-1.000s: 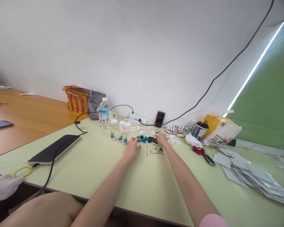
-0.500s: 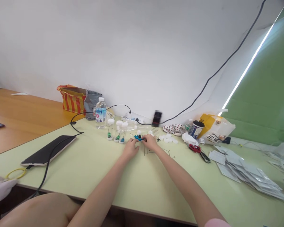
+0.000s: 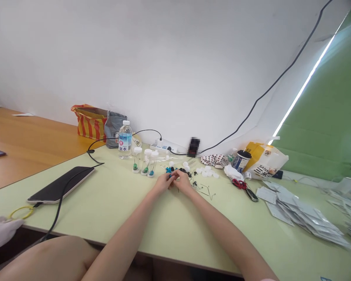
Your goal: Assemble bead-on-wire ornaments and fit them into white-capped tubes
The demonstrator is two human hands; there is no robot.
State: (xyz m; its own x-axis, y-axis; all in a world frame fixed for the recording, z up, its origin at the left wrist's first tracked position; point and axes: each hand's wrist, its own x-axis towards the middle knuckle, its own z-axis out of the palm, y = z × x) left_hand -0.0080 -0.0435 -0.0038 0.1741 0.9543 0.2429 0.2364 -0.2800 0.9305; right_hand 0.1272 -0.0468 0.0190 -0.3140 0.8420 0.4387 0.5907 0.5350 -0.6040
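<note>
My left hand (image 3: pixel 163 182) and my right hand (image 3: pixel 182 182) meet at the fingertips over the table's middle. Both have their fingers pinched together; a small blue bit shows at the fingertips, but what they hold is too small to name. Just beyond them lie small blue pieces (image 3: pixel 168 170) and black pieces (image 3: pixel 188 171). Thin metal rods (image 3: pixel 204 190) are spread to the right of my right hand. White round caps (image 3: pixel 207 171) lie farther right. Several white-capped clear tubes (image 3: pixel 151 166) with green or blue pieces inside stand left of the hands.
A water bottle (image 3: pixel 125 140) stands behind the tubes. At the left lies a dark tablet-like device (image 3: pixel 61 185) with a cable across it. Red-handled scissors (image 3: pixel 239 184), a dark cup (image 3: pixel 242 160), a yellow-white bag (image 3: pixel 265 160) and flat packets (image 3: pixel 301 214) are on the right.
My right hand has moved slightly down to meet my left hand, which has shifted a little right. More of the black pieces behind them now shows.
</note>
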